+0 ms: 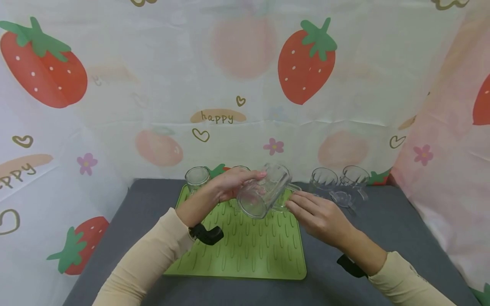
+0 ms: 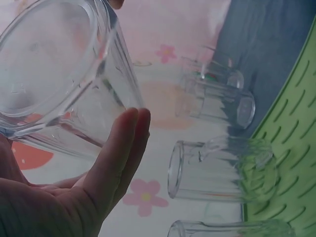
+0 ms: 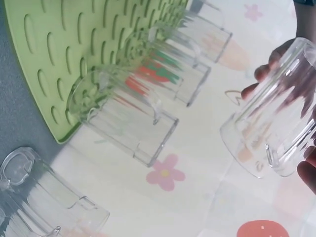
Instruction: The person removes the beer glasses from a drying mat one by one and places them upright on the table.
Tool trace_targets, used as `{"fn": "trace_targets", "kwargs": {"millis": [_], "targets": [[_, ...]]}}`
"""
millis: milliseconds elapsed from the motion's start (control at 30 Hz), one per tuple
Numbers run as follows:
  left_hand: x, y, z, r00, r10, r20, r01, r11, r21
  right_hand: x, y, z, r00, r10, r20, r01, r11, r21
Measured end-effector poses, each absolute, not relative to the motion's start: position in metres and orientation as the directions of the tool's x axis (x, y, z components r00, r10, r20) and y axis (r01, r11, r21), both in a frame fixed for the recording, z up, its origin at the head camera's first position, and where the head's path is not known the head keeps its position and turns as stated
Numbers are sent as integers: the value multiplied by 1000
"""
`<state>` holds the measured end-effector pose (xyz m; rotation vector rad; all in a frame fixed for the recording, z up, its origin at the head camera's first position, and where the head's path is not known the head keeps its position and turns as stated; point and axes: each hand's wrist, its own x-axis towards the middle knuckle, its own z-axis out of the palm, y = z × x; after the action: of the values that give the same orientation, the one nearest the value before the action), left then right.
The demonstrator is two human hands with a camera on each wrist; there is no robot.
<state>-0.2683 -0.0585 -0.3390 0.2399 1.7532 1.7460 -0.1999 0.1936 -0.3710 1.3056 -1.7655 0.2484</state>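
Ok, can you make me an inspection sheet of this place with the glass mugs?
Surface: grey tabletop with a green mat on it.
Job's things: one clear mug held tilted above the mat; three standing mugs on the mat; two more mugs on the tabletop to the right.
Clutter: nothing seen.
Hands: left hand holds the tilted mug's body; right hand is at its handle.
Cables: nothing seen.
Surroundings: pale cloth printed with strawberries, hearts and flowers.

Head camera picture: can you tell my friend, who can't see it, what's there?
A person's left hand and right hand hold a tilted clear mug above a green mat. More clear mugs stand farther back on the gray table, before a strawberry-patterned cloth.
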Motion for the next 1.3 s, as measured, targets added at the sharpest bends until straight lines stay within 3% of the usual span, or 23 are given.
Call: {"fn": "trace_targets", "kwargs": {"millis": [200, 333, 500, 700, 1033, 1167, 1300], "targets": [[-262, -58, -339, -848, 443, -291, -278, 96, 956, -198, 196, -371, -155, -628, 763, -855, 472, 215], [-256, -57, -339, -880, 411, -239, -221, 92, 971, -198, 198, -371, -201, -582, 788, -870, 475, 129], [-248, -57, -344, -903, 406, -142, -131, 56, 990, -199, 198, -371, -202, -516, 833, -893, 445, 60], [-234, -60, -352, -935, 353, -33, -34, 6, 999, -200, 199, -373, -196, -476, 857, -882, 468, 58], [-219, -65, -363, -951, 305, 59, 36, -80, 996, -200, 200, -380, -246, -352, 903, -872, 487, -48], [-216, -65, -368, -953, 282, 108, 78, -115, 990, -199, 200, -383, -307, -299, 903, -861, 491, -130], [-213, -66, -375, -956, 248, 155, 131, -113, 985, -196, 199, -385, -437, -248, 864, -831, 479, -283]]}}
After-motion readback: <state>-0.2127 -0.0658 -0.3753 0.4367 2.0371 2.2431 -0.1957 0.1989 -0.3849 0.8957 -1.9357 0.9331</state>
